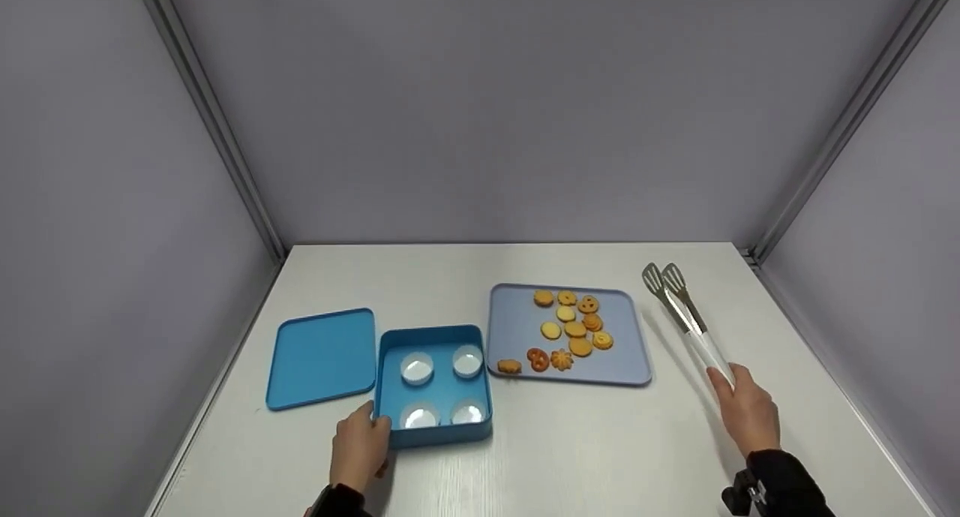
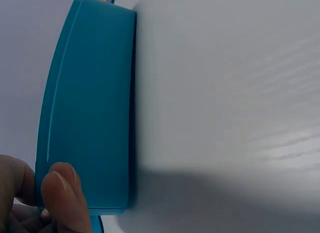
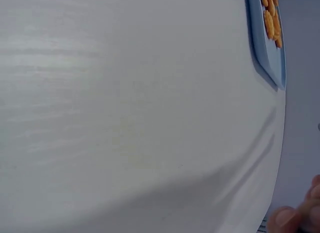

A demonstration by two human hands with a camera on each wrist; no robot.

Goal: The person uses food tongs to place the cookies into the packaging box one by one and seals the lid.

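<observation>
My left hand (image 1: 360, 446) grips the near left corner of a blue box (image 1: 442, 434), thumb on its front wall; in the left wrist view the thumb (image 2: 65, 198) presses that wall (image 2: 95, 108). Several white cups (image 1: 417, 368) stand inside the box. On the right, my right hand (image 1: 748, 413) holds metal tongs (image 1: 694, 326) with white handles, their slotted heads slightly apart, raised and pointing away. Between the box and the tongs lies a light blue tray (image 1: 517, 322) bearing cookies (image 1: 580, 347) and a pretzel (image 1: 538, 359). The right wrist view shows only fingertips (image 3: 287, 220) at its lower corner.
A flat blue lid (image 1: 322, 359) lies left of the box, close to its wall. All of it rests on a white table (image 1: 570, 442), with grey panels (image 1: 495, 112) rising behind and on both sides. The tray's left edge sits right beside the box.
</observation>
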